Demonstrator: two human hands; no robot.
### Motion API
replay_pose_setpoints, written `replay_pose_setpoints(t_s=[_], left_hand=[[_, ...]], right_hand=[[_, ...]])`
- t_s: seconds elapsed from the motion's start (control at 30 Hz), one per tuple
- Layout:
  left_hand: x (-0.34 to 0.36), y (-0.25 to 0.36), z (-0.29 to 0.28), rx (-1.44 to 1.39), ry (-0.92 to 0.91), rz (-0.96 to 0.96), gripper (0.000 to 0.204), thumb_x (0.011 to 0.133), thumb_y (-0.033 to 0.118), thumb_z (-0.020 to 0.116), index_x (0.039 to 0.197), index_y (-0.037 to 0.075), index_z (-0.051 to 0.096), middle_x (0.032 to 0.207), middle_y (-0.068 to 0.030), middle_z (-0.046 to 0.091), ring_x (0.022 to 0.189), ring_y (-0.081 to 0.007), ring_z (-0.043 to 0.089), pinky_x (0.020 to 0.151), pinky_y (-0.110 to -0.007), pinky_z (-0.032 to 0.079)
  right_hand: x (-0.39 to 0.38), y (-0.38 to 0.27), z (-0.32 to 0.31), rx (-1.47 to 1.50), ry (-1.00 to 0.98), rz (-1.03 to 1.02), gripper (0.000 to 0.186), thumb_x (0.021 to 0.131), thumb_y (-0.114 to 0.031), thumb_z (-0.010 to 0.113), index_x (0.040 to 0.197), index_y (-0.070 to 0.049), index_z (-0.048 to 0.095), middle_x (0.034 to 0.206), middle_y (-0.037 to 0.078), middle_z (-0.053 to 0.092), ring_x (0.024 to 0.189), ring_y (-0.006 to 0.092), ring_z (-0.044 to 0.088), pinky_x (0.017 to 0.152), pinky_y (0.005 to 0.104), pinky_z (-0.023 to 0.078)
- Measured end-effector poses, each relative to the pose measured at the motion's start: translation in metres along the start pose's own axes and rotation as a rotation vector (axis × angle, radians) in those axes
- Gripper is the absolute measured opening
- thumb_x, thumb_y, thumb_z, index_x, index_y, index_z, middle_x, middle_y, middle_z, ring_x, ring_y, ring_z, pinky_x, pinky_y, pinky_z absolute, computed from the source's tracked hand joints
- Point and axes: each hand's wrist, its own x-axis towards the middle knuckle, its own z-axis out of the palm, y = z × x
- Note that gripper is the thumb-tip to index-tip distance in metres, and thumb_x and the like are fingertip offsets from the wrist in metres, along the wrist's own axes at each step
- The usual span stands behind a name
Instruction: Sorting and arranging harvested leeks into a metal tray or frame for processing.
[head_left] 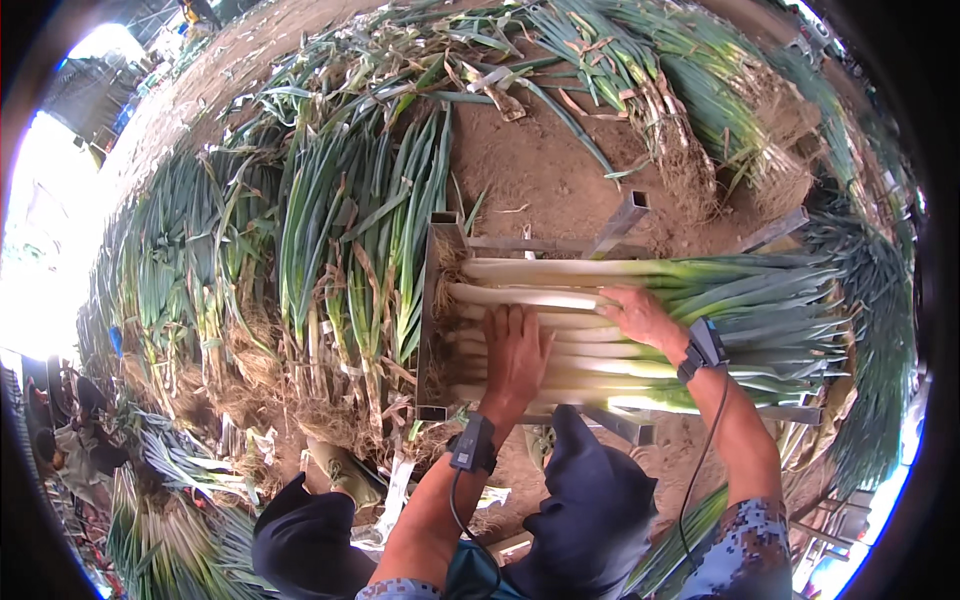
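A row of long green onions [570, 350] lies across a low metal frame [432, 330], white stalks and roots to the left, leaves to the right. My left hand [515, 355] rests palm down on the white stalks, fingers apart. To its right, my right hand [645, 318] has its fingers curled round one white stalk [525, 297] near the far side of the row. That stalk lies on top of its neighbours, its root end close to the frame's left bar. Part of the row is hidden under both hands.
Untrimmed green onions [350, 250] lie in a long heap at left. More bundles [680, 110] are on the dirt floor [540, 165] at far right. Metal posts [622, 222] jut from the frame. My dark-covered knees [590, 500] are close to its near side.
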Motion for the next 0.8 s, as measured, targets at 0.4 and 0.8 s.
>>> replay_pose_setpoints(t_s=[0.4,0.8], left_hand=[[-0.010,-0.003,-0.001,0.166,0.221,0.115,0.052,0.096,0.026,0.067,0.137,-0.002,0.053,0.144,-0.0240,0.045,0.137,-0.0444,0.039,0.119,-0.062,0.023],[0.004,-0.005,0.013,0.124,-0.139,-0.077,0.061,0.097,0.029,0.062,0.145,-0.004,0.044,0.148,-0.0254,0.041,0.144,-0.0456,0.032,0.121,-0.059,0.023]], right_hand=[[-0.017,-0.008,0.019,-0.226,0.144,-0.055,0.021,0.092,-0.020,0.067,0.107,-0.005,0.065,0.101,0.016,0.066,0.104,0.0362,0.062,0.093,0.0483,0.045],[0.016,0.013,-0.077,-0.179,0.491,-0.043,0.028,0.090,-0.020,0.068,0.113,-0.003,0.070,0.105,0.017,0.071,0.099,0.0395,0.064,0.089,0.0469,0.052]])
